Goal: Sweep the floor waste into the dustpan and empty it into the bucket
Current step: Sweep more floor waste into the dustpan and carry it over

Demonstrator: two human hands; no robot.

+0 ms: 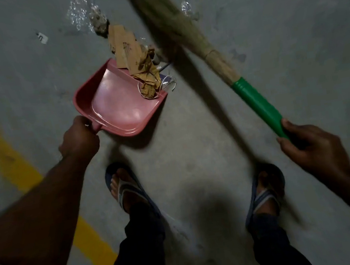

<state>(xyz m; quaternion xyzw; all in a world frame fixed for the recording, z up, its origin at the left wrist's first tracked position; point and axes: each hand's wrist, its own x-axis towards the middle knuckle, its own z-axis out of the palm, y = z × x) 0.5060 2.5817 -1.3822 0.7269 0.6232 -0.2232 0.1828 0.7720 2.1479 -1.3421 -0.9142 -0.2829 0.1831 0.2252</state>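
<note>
My left hand (pixel 78 136) grips the handle of a pink dustpan (pixel 118 109) that rests on the grey concrete floor. At the pan's far lip lie brown cardboard pieces (pixel 123 45) and crumpled brown paper (pixel 149 80), partly inside the pan. My right hand (pixel 308 151) holds the green handle (pixel 258 106) of a grass broom. Its blurred straw head (pixel 161 14) stretches up and left, just right of the waste. No bucket is in view.
Clear plastic scraps (pixel 77 13), a grey clump (pixel 98 22) and a small white scrap (pixel 42 37) lie beyond the pan. A yellow painted line (pixel 9 157) crosses the floor at left. My feet in sandals (pixel 126 191) stand below the pan.
</note>
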